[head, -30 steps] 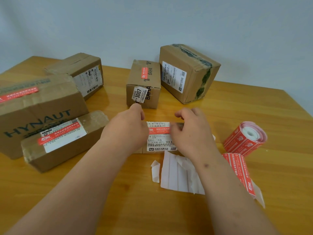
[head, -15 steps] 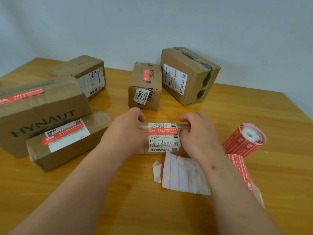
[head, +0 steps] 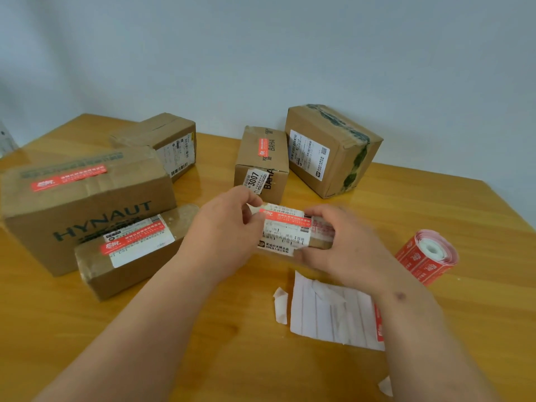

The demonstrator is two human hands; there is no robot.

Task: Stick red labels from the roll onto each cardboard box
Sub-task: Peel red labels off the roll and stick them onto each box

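Small box (head: 285,232) with its red label (head: 285,218) sits in both grips, left hand (head: 223,227) and right hand (head: 345,245) curled round its ends.

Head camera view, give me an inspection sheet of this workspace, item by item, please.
Surface: wooden table, glossy.
Job's things: six cardboard boxes. Red labels show on the HYNAUT box, the long flat box, the BAHA box and the small box in hand. None seen on the far left box or the green-taped box. Label roll lies at right.
Clutter: white backing sheet, torn scraps.
Hands: left hand and right hand grip the small box by its ends.
Cables: nothing seen.
Surroundings: plain pale wall.
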